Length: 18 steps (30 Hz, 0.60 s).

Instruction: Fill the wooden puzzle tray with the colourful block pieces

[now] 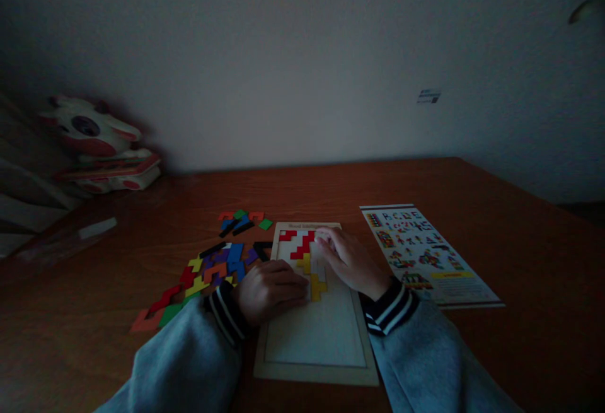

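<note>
A wooden puzzle board (314, 343) lies in front of me, with red pieces (302, 249) and yellow pieces (319, 288) in its upper part. My left hand (271, 290) rests across the board's left edge, fingers laid over the tray beside the lower yellow piece. My right hand (352, 261) is at the board's upper right, thumb and fingers brought together by the red pieces. Whatever its fingertips hold is hidden. Some white pieces seem to lie between the coloured ones, though the dim light makes this hard to tell.
Loose coloured puzzle pieces (212, 271) are spread left of the board, with a smaller group (243, 221) behind them. A printed pattern sheet (425, 249) lies to the right. A cow-shaped toy (104, 148) stands at the back left, near the wall (293, 66).
</note>
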Tool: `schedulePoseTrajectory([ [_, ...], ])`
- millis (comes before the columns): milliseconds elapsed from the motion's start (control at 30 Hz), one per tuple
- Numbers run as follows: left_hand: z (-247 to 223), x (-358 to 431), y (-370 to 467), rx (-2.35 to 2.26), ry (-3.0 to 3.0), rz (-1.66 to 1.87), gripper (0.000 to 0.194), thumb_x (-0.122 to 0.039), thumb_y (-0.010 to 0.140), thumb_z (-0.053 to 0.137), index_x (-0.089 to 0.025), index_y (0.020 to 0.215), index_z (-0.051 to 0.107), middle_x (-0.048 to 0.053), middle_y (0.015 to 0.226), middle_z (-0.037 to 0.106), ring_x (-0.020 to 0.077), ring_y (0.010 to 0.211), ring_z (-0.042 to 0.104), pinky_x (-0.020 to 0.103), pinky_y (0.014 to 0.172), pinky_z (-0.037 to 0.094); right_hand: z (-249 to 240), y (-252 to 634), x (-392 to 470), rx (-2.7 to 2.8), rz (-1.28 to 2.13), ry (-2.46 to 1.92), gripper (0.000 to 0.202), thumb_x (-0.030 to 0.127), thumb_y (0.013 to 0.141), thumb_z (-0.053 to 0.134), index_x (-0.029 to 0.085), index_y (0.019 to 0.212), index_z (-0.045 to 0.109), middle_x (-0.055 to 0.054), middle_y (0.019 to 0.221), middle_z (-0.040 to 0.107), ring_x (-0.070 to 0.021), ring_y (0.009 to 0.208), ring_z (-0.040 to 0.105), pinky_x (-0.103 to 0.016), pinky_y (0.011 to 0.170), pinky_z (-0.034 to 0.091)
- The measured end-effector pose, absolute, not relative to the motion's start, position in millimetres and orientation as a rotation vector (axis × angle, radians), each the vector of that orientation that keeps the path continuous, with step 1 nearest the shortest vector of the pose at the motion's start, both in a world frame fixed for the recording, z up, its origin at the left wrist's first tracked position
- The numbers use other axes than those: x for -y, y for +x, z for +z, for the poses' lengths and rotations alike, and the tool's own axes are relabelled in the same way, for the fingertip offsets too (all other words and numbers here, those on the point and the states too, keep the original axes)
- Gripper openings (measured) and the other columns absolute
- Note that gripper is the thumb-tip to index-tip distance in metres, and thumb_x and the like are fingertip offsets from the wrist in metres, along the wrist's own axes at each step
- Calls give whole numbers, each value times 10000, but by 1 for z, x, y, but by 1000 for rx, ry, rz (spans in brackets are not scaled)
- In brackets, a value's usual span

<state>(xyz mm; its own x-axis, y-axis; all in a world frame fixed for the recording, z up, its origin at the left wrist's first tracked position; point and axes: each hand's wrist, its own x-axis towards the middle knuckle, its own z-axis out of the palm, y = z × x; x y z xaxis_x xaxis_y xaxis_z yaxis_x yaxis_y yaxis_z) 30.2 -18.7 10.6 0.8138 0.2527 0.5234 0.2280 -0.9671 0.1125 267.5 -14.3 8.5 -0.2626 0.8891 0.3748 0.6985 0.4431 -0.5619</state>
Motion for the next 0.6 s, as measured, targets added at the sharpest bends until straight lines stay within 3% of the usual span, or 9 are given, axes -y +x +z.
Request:
schedulePoseTrajectory([
  [600,13,18,32,-346,2902,856,169,-283,959,603,-174,949,732,59,1016,748,170,854,650,279,763,556,10,268,15,2048,369,-1318,371,450,1035,317,211,1141,580,-98,1074,684,-204,958,653,-380,872,515],
])
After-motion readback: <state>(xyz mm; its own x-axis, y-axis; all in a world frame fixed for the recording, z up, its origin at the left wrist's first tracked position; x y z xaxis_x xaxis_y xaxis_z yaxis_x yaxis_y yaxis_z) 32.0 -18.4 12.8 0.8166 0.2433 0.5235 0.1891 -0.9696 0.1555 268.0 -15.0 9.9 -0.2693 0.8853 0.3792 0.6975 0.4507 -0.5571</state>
